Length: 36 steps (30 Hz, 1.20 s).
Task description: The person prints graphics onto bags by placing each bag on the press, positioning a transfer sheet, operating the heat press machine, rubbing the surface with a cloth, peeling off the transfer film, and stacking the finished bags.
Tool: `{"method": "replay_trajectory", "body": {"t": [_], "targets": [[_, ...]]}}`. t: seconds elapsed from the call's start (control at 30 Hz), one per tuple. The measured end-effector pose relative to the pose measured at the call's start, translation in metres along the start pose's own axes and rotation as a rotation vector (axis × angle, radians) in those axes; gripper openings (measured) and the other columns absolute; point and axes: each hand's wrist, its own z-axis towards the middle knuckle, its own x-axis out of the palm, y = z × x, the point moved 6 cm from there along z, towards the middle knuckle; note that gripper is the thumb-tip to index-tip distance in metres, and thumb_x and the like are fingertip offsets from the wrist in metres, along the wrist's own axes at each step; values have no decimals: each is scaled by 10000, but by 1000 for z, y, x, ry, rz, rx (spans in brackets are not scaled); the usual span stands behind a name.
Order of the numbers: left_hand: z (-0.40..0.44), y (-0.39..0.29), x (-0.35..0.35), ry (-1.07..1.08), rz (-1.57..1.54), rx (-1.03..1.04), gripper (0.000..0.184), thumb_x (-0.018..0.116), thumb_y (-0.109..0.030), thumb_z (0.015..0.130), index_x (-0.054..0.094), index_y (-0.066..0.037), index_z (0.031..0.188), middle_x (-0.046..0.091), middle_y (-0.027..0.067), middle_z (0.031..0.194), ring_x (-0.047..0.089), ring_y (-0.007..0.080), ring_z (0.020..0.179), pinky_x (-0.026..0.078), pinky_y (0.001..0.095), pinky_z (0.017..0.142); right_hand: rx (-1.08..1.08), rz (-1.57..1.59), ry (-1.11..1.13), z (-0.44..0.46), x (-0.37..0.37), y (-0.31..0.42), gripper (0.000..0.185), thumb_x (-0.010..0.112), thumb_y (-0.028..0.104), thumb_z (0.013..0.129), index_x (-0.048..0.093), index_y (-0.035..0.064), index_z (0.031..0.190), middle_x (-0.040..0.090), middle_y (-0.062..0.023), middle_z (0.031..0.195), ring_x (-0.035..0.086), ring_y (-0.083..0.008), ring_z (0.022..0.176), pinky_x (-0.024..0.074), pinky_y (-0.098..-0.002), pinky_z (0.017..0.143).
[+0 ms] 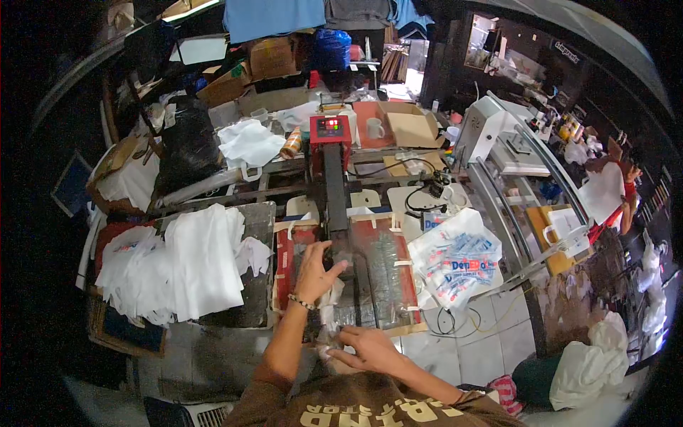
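In front of me stands a heat press with a red control box (329, 129) showing lit digits. A dark arm runs from it over a red plate (380, 263) edged with tape. My left hand (318, 274), with a beaded bracelet at the wrist, lies over the press with fingers stretched and thumb apart. Below it, a handle wrapped in whitish material (327, 313) points toward me. My right hand (370, 350) is at the near end of this handle, thumb and fingers closed about it. Parts of the grip are hard to make out.
White fabric pieces (203, 263) are piled on the left. Printed white sheets (459, 260) lie on the right, near black cables. A metal-framed machine (498, 142) stands farther right, and a person in red (622, 192) is beyond it. A mug (375, 128) and open cardboard box (413, 128) sit behind.
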Motion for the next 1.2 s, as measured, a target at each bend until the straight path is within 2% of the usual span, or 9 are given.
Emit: {"method": "replay_trajectory", "body": {"t": [0.13,0.27,0.37,0.43,0.53,0.7,0.9,1.03,1.2], "targets": [[3,27,14,12,-229,-244,664,811,-400,828,554,4,1287,594,227,1253,583,364,1161,472,446,989,-21,-18,0,2,-2,3,382,607,406,973,667,29,969,639,-168,884,660,-389,801,534,-485,688],[-2,36,25,-48,-218,-253,640,812,-408,828,558,13,1237,614,219,1205,587,338,1146,473,440,976,-12,-14,0,2,0,2,381,598,404,978,670,30,985,643,-162,891,660,-390,810,536,-491,704],[-4,36,22,-109,-101,-232,657,828,-429,808,554,23,1197,638,193,1139,622,290,1043,505,417,909,-12,4,2,2,2,1,384,593,410,981,675,35,1000,648,-160,900,662,-390,819,538,-494,709],[-7,39,26,-37,-282,-415,665,847,-445,786,554,14,1167,656,160,1067,636,238,938,530,385,823,-25,3,8,3,-1,4,383,592,411,982,679,40,1011,650,-157,903,664,-389,820,540,-493,708],[-6,50,32,-57,-341,-377,682,856,-456,772,553,7,1172,663,136,1020,638,205,862,538,361,770,-44,-1,-9,4,-2,6,372,619,409,971,681,43,993,647,-147,887,658,-385,787,525,-483,669],[-6,52,35,-68,-377,-362,669,863,-430,782,548,5,1182,661,143,1036,639,216,875,537,372,798,-55,13,-58,2,0,3,371,647,410,957,677,40,963,633,-140,856,645,-381,752,503,-476,632],[-6,52,35,-73,-460,-367,657,863,-396,800,538,23,1188,649,156,1086,642,237,958,532,376,855,-44,14,-67,2,-4,6,390,644,422,958,690,37,1000,659,-143,895,659,-380,783,517,-468,655],[-5,51,34,-73,-478,-350,663,858,-383,811,529,34,1207,635,177,1131,644,253,1012,527,374,885,-13,4,12,3,-3,7,375,586,395,993,673,32,1031,652,-173,944,657,-398,857,536,-487,732],[-5,50,34,-42,-488,-378,685,856,-410,804,530,32,1213,635,180,1133,638,253,993,524,378,868,-21,20,5,3,-5,9,376,580,403,995,675,40,1026,647,-168,938,654,-396,856,534,-491,733]]}}
